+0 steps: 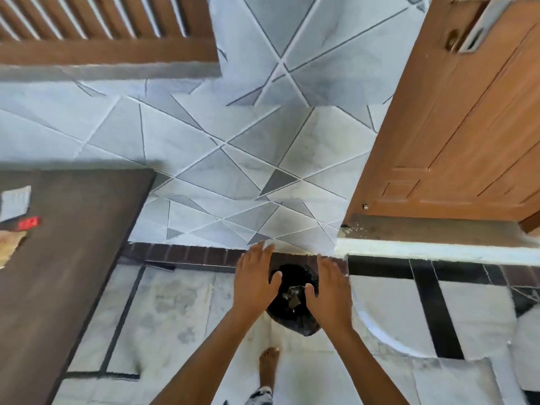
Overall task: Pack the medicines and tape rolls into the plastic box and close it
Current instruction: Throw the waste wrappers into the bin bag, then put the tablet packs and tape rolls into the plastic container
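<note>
My left hand [255, 276] and my right hand [328, 287] are stretched out side by side over the floor, fingers spread, holding nothing. Between and below them stands a black bin lined with a dark bag [292, 299], with some crumpled scraps inside. At the far left a dark brown table [73, 244] carries a white packet [16, 201] and a red-labelled item [27, 223], both cut off by the frame edge. No plastic box or tape roll shows in this view.
A tiled wall [248, 159] with grey triangle patterns rises ahead. A brown wooden door [455, 135] stands open at the right above a white threshold [438, 248]. My bare foot [268, 363] is on the pale floor. A slatted wooden frame [102, 27] sits at the upper left.
</note>
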Motion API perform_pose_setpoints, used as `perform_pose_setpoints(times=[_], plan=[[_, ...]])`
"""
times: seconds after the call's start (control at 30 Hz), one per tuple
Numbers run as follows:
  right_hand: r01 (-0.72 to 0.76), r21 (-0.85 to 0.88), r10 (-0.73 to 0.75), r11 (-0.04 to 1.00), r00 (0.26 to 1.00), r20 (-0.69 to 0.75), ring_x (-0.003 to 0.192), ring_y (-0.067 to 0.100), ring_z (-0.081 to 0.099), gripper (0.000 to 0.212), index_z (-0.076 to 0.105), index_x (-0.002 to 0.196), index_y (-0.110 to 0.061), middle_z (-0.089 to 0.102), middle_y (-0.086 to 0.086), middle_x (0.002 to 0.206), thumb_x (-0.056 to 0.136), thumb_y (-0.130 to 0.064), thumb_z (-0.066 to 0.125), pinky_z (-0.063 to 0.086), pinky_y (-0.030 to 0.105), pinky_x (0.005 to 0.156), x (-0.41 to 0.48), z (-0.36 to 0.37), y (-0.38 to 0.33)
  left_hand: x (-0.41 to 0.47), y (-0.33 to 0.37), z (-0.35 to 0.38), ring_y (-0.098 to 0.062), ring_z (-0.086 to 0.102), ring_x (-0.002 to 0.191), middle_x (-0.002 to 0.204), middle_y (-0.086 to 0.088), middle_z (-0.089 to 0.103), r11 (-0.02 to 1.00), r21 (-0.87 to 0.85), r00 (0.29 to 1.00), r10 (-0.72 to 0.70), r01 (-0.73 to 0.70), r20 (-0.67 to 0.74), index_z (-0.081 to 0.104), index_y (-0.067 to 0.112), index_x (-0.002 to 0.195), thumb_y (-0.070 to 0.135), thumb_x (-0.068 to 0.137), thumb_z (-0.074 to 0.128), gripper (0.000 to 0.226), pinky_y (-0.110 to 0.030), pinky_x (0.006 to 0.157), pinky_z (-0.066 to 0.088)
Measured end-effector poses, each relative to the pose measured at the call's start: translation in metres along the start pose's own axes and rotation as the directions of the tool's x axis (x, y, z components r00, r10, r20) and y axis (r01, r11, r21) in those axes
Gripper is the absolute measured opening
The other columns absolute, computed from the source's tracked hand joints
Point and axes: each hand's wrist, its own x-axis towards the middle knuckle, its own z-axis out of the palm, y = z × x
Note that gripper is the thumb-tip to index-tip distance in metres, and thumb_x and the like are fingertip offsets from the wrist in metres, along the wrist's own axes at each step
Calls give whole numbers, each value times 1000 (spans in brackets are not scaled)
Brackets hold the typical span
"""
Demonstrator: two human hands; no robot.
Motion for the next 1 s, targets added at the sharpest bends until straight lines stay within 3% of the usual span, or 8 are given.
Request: perform_pose_setpoints(times=[0.13,0.27,0.43,0.53,0.6,0.7,0.87,1.0], plan=[[130,-46,-131,990,991,-28,143,28,24,64,20,146,-14,29,11,153,91,-29,49,19,42,117,-38,-21,-30,-52,-4,-45,-24,26,144,154,-5,32,999,-34,987,-40,35,-153,35,20,143,40,85,44,62,-42,118,19],[301,-28,-302,953,953,-15,144,26,19,63,15,147,-18,21,8,156,93,-31,46,15,42,119,-73,-32,-84,-104,-28,-94,-21,22,146,157,-1,25,987,-22,944,-161,162,-288,26,24,146,43,90,49,64,-39,119,17],[520,-9,-521,854,854,-12,142,32,26,65,24,145,-16,29,12,153,89,-32,54,19,48,118,-109,-5,-173,-170,-76,-147,-20,26,143,156,1,27,920,-122,789,-384,373,-479,28,27,145,42,87,58,66,-40,119,18],[643,18,-643,766,766,-17,130,39,44,64,39,138,-10,47,18,141,80,-21,65,34,55,108,-135,22,-228,-216,-119,-173,-19,26,143,155,1,28,878,-141,699,-453,457,-554,28,27,144,41,88,56,65,-37,118,19],[706,53,-707,706,707,-19,120,41,53,65,46,132,-6,56,21,131,73,-14,70,43,58,98,-151,46,-265,-246,-153,-191,-19,26,142,155,0,28,847,-155,641,-493,509,-588,29,26,144,41,87,55,65,-35,117,20],[762,69,-765,643,644,8,124,40,50,65,44,134,-7,53,21,135,75,-17,69,42,57,100,-178,78,-317,-286,-202,-217,-20,26,142,155,1,28,803,-212,568,-555,557,-608,30,26,144,41,87,55,64,-36,117,20],[802,62,-804,594,593,38,134,32,40,64,36,139,-13,44,14,144,82,-24,62,31,49,110,-230,130,-405,-340,-286,-256,-20,30,141,152,-1,33,763,-232,516,-595,603,-616,36,23,142,40,85,57,63,-38,117,26],[809,89,-813,581,583,13,132,31,43,62,39,137,-11,48,14,142,81,-23,63,35,48,109,-255,161,-456,-367,-338,-282,-20,29,141,152,0,33,767,-232,519,-591,598,-618,34,23,142,39,87,56,62,-35,116,23]])
